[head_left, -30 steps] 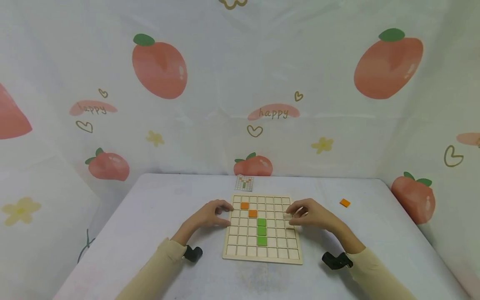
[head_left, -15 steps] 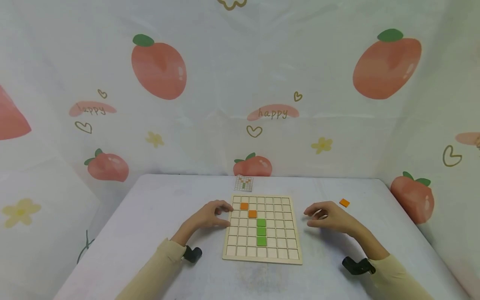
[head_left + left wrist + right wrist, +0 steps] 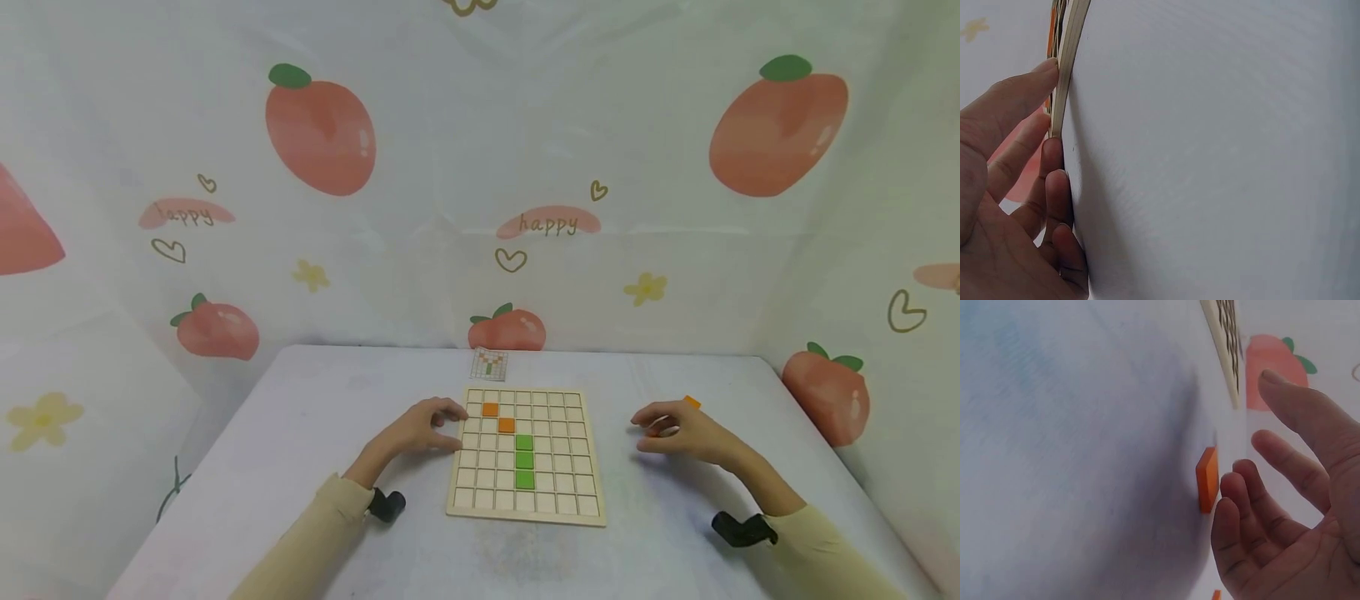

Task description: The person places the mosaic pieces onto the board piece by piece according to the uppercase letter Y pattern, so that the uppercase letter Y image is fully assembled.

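A pale wooden grid board (image 3: pixel 562 463) lies mid-table, with two orange tiles (image 3: pixel 506 426) stepping diagonally to a column of green tiles (image 3: pixel 524 460). My left hand (image 3: pixel 415 427) rests its thumb and fingertips at the board's left edge (image 3: pixel 1067 69), fingers loosely bent. To the right of the board, my right hand (image 3: pixel 692 433) hovers low with thumb and fingers apart, holding nothing. An orange tile (image 3: pixel 1208 480) lies on the table by its fingertips, mostly hidden by the hand in the head view. Another orange tile (image 3: pixel 692 402) shows just beyond the knuckles.
A small printed card (image 3: pixel 489 365) with a coloured grid pattern lies behind the board. White cloth with printed fruit (image 3: pixel 506 330) hangs along the table's back edge. Black wrist cameras (image 3: pixel 387 507) sit on both forearms.
My right hand has moved from over the board's right edge out to the right, beside the loose orange tiles. The left hand and the tiles on the board stay put.
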`<state>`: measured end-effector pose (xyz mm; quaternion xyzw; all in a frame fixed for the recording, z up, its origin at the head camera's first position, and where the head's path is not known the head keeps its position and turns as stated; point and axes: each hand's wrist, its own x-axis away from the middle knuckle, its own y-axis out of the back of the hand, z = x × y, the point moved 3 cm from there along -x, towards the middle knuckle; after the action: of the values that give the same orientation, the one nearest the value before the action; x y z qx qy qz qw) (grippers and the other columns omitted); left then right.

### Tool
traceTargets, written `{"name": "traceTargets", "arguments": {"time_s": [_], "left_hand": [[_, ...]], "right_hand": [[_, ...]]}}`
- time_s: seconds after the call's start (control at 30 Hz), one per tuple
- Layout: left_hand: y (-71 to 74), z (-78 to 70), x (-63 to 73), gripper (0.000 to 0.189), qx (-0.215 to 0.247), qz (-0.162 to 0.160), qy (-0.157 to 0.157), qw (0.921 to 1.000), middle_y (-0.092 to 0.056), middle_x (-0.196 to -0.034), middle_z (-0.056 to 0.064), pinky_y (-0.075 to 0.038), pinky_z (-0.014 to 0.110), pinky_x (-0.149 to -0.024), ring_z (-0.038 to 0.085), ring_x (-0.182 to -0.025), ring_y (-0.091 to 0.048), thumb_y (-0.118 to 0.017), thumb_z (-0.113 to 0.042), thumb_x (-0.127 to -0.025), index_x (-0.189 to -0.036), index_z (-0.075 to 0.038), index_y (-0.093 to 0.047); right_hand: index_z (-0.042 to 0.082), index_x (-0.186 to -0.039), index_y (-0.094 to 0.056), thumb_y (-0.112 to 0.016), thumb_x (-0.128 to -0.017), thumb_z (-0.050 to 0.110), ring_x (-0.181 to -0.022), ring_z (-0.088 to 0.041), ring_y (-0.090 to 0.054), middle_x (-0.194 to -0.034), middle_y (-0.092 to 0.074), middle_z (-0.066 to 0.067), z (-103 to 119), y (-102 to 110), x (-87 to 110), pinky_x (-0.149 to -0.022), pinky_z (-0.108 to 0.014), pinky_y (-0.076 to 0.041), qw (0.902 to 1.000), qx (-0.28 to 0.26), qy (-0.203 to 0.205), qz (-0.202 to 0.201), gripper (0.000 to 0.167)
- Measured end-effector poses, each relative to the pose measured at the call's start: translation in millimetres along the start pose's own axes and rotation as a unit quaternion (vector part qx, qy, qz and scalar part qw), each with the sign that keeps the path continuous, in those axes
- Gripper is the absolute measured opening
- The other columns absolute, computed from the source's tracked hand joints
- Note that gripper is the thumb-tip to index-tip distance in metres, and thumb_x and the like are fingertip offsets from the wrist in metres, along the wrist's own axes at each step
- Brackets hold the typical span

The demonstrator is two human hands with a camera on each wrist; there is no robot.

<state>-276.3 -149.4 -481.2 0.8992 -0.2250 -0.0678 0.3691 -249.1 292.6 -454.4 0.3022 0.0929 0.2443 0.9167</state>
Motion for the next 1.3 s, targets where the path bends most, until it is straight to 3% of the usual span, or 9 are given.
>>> {"name": "traceTargets", "arguments": {"time_s": [0.23, 0.7, 0.93, 1.3], "left_hand": [[0.4, 0.2, -0.9, 0.041, -0.002, 0.002, -0.003, 1.0, -0.063, -0.112, -0.001, -0.046, 0.044, -0.095, 0.023, -0.103, -0.056, -0.088, -0.016, -0.08, -0.117, -0.012, -0.07], [0.8, 0.1, -0.3, 0.041, -0.008, 0.002, -0.01, 0.9999, -0.063, -0.111, 0.0, -0.046, 0.043, -0.093, 0.023, -0.1, -0.055, -0.089, -0.016, -0.08, -0.117, -0.012, -0.07], [0.5, 0.2, -1.6, 0.041, -0.013, 0.003, -0.012, 0.9998, -0.063, -0.11, -0.001, -0.047, 0.042, -0.093, 0.022, -0.1, -0.055, -0.088, -0.016, -0.08, -0.117, -0.012, -0.07], [0.0, 1.3, -1.6, 0.041, -0.015, -0.002, -0.012, 0.9998, -0.063, -0.109, -0.001, -0.047, 0.042, -0.091, 0.022, -0.098, -0.054, -0.089, -0.017, -0.08, -0.116, -0.012, -0.07]], "right_hand": [[0.0, -0.113, -0.07, -0.087, -0.083, 0.015, -0.097, -0.031, -0.064, -0.112, -0.068, -0.012, -11.0, 5.7, 7.0, -0.081, -0.037, -0.054, 0.9995, 0.023, 0.009, -0.02, 0.038], [0.005, -0.108, -0.071, -0.094, -0.072, 0.02, -0.086, -0.023, -0.058, -0.097, -0.062, -0.004, -28.9, 5.1, 9.5, -0.074, -0.03, -0.052, 0.9948, 0.081, -0.017, -0.059, 0.045], [0.006, -0.104, -0.075, -0.092, -0.074, 0.022, -0.084, -0.018, -0.057, -0.097, -0.066, 0.001, -26.8, 2.6, 9.9, -0.073, -0.029, -0.05, 0.9918, 0.107, -0.014, -0.069, 0.038], [0.002, -0.104, -0.076, -0.088, -0.079, 0.014, -0.077, -0.012, -0.058, -0.088, -0.064, 0.002, -25.7, 0.8, 8.8, -0.068, -0.026, -0.051, 0.9939, 0.097, -0.013, -0.051, 0.03]]}}
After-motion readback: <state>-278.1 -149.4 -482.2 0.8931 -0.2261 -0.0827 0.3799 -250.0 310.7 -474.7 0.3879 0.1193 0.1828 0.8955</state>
